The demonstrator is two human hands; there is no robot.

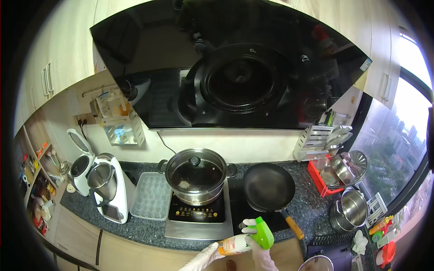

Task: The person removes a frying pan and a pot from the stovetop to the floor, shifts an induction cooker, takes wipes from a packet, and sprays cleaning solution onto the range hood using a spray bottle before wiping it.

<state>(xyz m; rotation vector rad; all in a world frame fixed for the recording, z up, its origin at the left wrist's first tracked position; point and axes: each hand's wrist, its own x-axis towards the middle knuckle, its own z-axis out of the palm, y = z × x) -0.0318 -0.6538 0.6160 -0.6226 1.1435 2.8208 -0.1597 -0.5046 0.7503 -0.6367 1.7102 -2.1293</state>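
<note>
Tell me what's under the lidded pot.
The pot sits on a black cooker, whose front controls show. The cooker's surface directly beneath the pot's base is covered, so I can't see it.

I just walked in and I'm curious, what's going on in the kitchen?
Someone is holding a spray bottle with a green top, tipped on its side. The left hand is at its bottom end; the right hand is at the green spray head. Behind it, a pot with its lid on sits on the cooker, beside a black pan.
</note>
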